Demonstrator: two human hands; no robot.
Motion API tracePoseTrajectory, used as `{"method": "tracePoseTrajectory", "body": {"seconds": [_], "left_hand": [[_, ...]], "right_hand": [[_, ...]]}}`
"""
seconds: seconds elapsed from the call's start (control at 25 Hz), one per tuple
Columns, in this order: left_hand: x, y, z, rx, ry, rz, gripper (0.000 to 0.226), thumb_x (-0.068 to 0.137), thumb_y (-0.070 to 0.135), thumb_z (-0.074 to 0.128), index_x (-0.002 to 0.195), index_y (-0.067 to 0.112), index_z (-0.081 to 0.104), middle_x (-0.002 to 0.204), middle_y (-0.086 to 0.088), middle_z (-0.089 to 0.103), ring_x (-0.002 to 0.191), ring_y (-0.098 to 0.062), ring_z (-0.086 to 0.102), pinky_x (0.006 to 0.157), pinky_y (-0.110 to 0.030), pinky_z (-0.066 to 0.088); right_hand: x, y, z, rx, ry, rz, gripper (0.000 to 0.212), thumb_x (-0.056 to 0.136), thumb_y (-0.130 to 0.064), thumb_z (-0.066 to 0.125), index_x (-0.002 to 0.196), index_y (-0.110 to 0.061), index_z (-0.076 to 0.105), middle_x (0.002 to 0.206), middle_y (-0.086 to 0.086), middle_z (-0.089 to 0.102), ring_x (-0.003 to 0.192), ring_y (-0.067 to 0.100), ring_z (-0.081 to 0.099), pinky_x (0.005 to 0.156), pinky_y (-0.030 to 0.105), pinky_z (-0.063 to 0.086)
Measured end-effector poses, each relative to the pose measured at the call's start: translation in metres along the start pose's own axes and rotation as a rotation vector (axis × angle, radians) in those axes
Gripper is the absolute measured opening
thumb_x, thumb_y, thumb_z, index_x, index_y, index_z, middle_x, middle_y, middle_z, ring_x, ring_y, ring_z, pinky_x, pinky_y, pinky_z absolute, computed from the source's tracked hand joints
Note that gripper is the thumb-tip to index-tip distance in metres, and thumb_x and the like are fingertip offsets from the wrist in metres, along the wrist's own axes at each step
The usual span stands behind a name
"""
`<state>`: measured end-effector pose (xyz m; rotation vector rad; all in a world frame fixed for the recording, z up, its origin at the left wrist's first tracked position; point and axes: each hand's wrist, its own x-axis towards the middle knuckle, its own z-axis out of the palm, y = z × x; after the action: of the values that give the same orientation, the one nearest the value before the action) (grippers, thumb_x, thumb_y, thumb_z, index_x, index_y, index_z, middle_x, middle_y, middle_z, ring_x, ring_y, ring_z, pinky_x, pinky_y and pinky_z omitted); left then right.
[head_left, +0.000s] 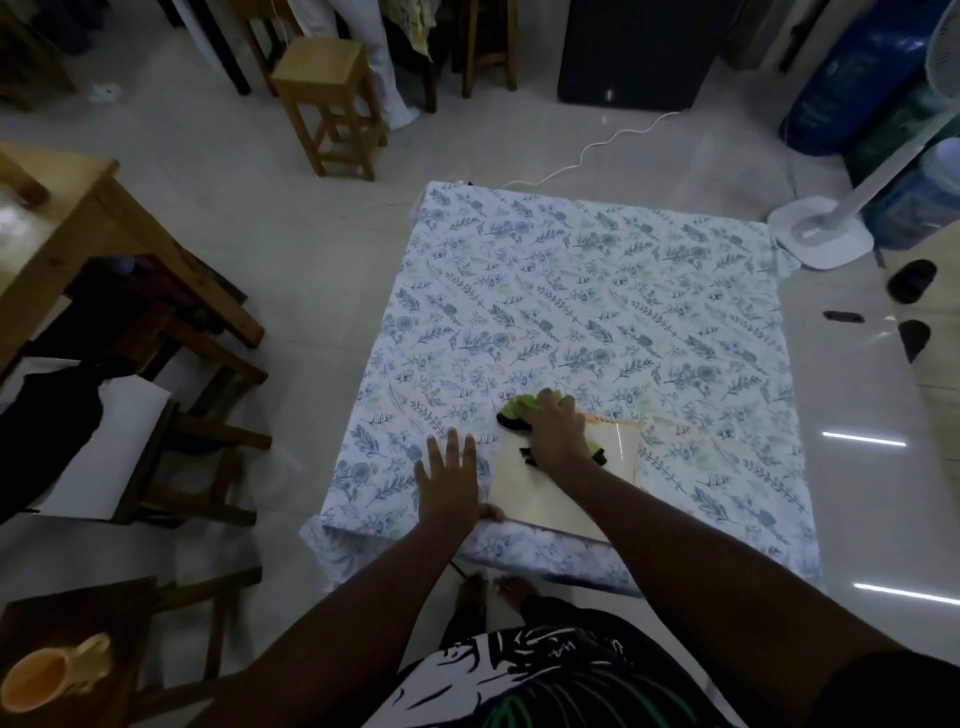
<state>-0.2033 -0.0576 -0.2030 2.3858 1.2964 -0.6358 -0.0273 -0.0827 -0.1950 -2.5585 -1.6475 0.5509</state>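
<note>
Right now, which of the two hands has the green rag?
The right hand, gripping the green-and-black rag on the cream board. The left hand holds nothing: it lies flat, fingers spread, on the floral tablecloth beside the board.

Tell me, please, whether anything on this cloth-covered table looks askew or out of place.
The cream board lies skewed on the floral cloth, its near edge at the table's front. The right hand grips a green and black rag on it; the left hand lies flat beside it. Nothing looks spilled.
</note>
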Motion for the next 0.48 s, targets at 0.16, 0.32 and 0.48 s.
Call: {"method": "tracePoseTrajectory", "body": {"seconds": [0.16,0.32,0.48], "left_hand": [[0.001,-0.001,0.0,-0.042,-0.026,-0.018,0.131,0.068,0.075,0.064,0.157,0.014,-0.009,0.165,-0.013,-0.018,0.151,-0.043,-0.012,0.122,-0.059,0.009],[0.003,0.001,-0.001,-0.019,-0.032,-0.017,0.132,0.067,0.076,0.064,0.157,0.014,-0.009,0.165,-0.013,-0.017,0.151,-0.043,-0.011,0.121,-0.059,0.01],[0.003,0.002,-0.001,0.034,-0.009,-0.013,0.127,0.071,0.074,0.063,0.157,0.015,-0.008,0.165,-0.014,-0.015,0.151,-0.045,-0.009,0.12,-0.059,0.011]], "right_hand": [[-0.076,0.017,0.036,-0.04,-0.123,-0.305,0.06,0.086,-0.015,0.059,0.141,-0.034,0.044,0.142,0.007,0.044,0.121,0.033,0.042,0.09,0.046,0.045],[-0.048,0.043,0.024,-0.081,-0.066,-0.259,0.059,0.092,-0.011,0.053,0.143,-0.039,0.043,0.145,0.006,0.041,0.121,0.032,0.04,0.094,0.046,0.043],[0.002,0.001,0.011,-0.046,0.007,-0.04,0.059,0.092,-0.004,0.05,0.144,-0.031,0.043,0.146,0.01,0.037,0.125,0.036,0.039,0.1,0.047,0.043]]}}
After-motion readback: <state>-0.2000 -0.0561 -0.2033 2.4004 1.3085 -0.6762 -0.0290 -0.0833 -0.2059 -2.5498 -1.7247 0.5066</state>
